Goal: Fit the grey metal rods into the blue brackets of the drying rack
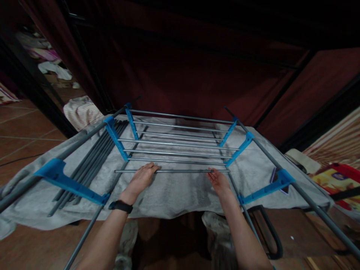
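Both hands grip one loose grey metal rod (182,171) that lies crosswise between the side poles of a rack frame. My left hand (144,176) is closed over its left part, and my right hand (218,180) pinches it towards the right end. Beyond it, several fitted rods (177,143) span between blue plastic brackets (116,138) on the left and blue brackets (240,149) on the right. Nearer to me, a left blue bracket (73,183) and a right blue bracket (267,187) have no rods between them.
A bundle of grey tubes (92,161) lies at the left on the cloth-covered surface (168,198). A dark phone-like object (277,180) rests at the right. Beyond it is a red and yellow package (340,183). Dark red curtains (180,75) hang behind the rack.
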A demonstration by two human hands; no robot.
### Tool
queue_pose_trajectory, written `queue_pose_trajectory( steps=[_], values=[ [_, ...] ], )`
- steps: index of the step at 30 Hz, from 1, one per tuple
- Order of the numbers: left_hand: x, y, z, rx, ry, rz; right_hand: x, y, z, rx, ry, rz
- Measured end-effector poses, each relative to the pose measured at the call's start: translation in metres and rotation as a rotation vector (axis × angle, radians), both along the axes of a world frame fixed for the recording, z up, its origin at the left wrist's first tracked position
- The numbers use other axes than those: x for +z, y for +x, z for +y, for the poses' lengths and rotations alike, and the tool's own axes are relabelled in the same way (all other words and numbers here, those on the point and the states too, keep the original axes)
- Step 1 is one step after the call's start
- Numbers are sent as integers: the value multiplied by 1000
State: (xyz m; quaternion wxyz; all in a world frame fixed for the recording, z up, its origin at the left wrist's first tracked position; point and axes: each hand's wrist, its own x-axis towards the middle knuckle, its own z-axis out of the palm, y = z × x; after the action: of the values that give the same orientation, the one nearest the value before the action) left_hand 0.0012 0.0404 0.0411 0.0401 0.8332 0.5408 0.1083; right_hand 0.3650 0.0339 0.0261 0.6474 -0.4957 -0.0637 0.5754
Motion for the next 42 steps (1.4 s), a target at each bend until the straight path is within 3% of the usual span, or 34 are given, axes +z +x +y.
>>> queue_pose_trajectory(
  steps=[16, 24, 34, 42],
  values=[
    [3, -1, -4, 84, -157, 68, -14, 22, 7, -110, -96, -64],
    [6, 5, -11, 122, -164, 93, -17, 30, 8, -44, -141, -94],
    [14, 13, -17, 100, -149, 116, -35, 43, 7, -11, -96, -77],
    [14, 19, -18, 93, -137, 105, -34, 48, 14, -29, -208, -142]
  ],
)
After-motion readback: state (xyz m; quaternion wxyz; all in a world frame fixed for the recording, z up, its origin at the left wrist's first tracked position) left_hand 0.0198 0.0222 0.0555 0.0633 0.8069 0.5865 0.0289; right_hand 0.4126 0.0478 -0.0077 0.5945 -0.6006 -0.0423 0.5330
